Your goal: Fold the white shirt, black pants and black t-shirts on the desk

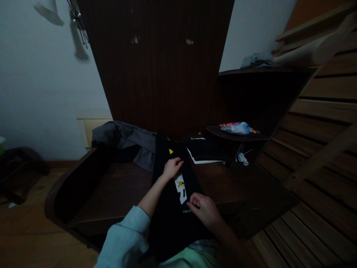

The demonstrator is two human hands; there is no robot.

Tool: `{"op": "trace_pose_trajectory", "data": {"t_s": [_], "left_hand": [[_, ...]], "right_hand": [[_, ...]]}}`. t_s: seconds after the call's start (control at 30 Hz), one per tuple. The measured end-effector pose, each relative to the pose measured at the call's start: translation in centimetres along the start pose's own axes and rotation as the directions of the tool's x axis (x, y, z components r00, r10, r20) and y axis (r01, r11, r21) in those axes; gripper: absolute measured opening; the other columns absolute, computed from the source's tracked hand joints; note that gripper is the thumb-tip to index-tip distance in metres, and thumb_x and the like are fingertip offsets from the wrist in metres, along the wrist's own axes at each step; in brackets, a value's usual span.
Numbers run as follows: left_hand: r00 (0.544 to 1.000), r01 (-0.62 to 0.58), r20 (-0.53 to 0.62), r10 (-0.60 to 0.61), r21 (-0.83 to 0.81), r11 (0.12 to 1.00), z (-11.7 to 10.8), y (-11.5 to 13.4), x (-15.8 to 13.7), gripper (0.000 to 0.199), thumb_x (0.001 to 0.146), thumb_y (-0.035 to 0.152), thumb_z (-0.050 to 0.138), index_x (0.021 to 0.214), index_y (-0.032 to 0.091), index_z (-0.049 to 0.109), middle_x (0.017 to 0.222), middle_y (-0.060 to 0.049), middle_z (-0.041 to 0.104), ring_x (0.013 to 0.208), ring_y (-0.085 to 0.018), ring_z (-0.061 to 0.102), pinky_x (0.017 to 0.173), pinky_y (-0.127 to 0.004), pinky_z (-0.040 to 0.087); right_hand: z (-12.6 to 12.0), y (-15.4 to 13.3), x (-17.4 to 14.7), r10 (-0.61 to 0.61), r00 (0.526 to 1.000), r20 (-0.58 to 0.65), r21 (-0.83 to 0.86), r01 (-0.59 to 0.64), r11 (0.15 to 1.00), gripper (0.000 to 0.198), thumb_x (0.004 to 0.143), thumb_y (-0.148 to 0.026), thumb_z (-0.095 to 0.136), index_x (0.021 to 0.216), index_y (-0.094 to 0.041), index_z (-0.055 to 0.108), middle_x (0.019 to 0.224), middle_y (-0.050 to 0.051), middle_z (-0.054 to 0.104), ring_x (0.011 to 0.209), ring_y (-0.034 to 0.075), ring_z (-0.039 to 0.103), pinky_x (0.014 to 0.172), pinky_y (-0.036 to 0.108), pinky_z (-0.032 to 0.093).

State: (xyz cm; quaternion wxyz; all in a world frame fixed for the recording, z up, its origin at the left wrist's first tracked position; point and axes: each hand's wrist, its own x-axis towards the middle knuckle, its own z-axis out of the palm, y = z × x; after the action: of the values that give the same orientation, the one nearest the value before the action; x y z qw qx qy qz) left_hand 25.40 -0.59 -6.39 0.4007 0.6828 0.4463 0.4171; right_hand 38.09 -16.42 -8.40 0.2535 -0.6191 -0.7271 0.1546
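Note:
A black T-shirt [167, 223] with a white and yellow print lies stretched lengthwise from the dark wooden bench toward my lap, folded into a long strip. My left hand [172, 167] is on its upper part, below a small yellow mark, with fingers drawn together on the cloth. Lower down, my right hand [205, 209] pinches the fabric at the right side, beside the white print. Behind the shirt lies a grey garment [131, 139] in a loose heap. To the right rests a folded black and white stack of cloth [208, 150].
The dark bench [111, 186] has a raised curved left end. A tall dark panel [161, 67] stands behind it. On the right, a small shelf [240, 137] holds a plastic packet [237, 128], near a slatted wooden structure [320, 149].

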Motion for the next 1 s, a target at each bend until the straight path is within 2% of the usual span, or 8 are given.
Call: {"op": "trace_pose_trajectory", "data": {"t_s": [0.23, 0.4, 0.7, 0.83, 1.0], "left_hand": [[0.999, -0.007, -0.049, 0.010, 0.065, 0.998, 0.1, -1.4, 0.4, 0.014, 0.070, 0.019, 0.052, 0.056, 0.017, 0.049, 0.052, 0.007, 0.042, 0.054, -0.009, 0.040, 0.055, -0.019, 0.030], [0.999, 0.006, -0.040, -0.006, 0.010, 1.000, 0.2, -2.2, 0.8, 0.009, 0.070, 0.020, 0.052, 0.063, 0.016, 0.049, 0.050, 0.008, 0.041, 0.049, -0.007, 0.039, 0.051, -0.018, 0.031], [0.997, 0.028, -0.064, -0.031, -0.039, 0.999, 0.0, -2.5, 1.0, 0.010, 0.071, 0.024, 0.053, 0.067, 0.016, 0.049, 0.048, 0.009, 0.040, 0.045, -0.005, 0.039, 0.048, -0.016, 0.033], [0.994, 0.031, -0.102, -0.031, 0.006, 0.999, -0.1, -2.3, 0.8, 0.006, 0.070, 0.021, 0.053, 0.068, 0.017, 0.050, 0.051, 0.008, 0.043, 0.048, -0.006, 0.042, 0.051, -0.016, 0.035], [0.977, 0.035, -0.211, -0.006, 0.132, 0.991, -0.2, -1.9, 0.2, 0.004, 0.066, 0.017, 0.054, 0.065, 0.019, 0.050, 0.057, 0.007, 0.047, 0.056, -0.009, 0.046, 0.057, -0.019, 0.035]], "right_hand": [[-0.1, -1.8, 0.2, -0.023, 1.000, 0.000, -0.052, 0.023, 0.998, 0.012, 0.081, -0.025, 0.046, 0.076, -0.022, 0.057, 0.066, -0.002, 0.060, 0.063, 0.012, 0.056, 0.058, 0.021, 0.036], [0.7, -1.8, -0.2, -0.058, 0.998, 0.015, 0.020, 0.058, 0.998, 0.011, 0.070, -0.012, 0.051, 0.074, -0.020, 0.057, 0.074, 0.000, 0.061, 0.075, 0.014, 0.056, 0.068, 0.022, 0.040], [0.9, -1.5, -0.8, -0.108, 0.994, -0.004, 0.125, 0.107, 0.986, 0.016, 0.061, -0.004, 0.054, 0.063, -0.020, 0.057, 0.066, -0.001, 0.058, 0.071, 0.014, 0.052, 0.063, 0.022, 0.040], [0.7, -1.7, -1.0, -0.112, 0.994, -0.005, 0.081, 0.112, 0.990, 0.012, 0.064, -0.007, 0.057, 0.060, -0.019, 0.058, 0.066, 0.000, 0.060, 0.072, 0.015, 0.053, 0.065, 0.024, 0.039], [0.6, -1.9, -1.2, -0.107, 0.994, -0.005, 0.005, 0.108, 0.994, 0.013, 0.063, -0.008, 0.058, 0.060, -0.020, 0.059, 0.066, 0.000, 0.061, 0.073, 0.015, 0.053, 0.068, 0.025, 0.038]]}}
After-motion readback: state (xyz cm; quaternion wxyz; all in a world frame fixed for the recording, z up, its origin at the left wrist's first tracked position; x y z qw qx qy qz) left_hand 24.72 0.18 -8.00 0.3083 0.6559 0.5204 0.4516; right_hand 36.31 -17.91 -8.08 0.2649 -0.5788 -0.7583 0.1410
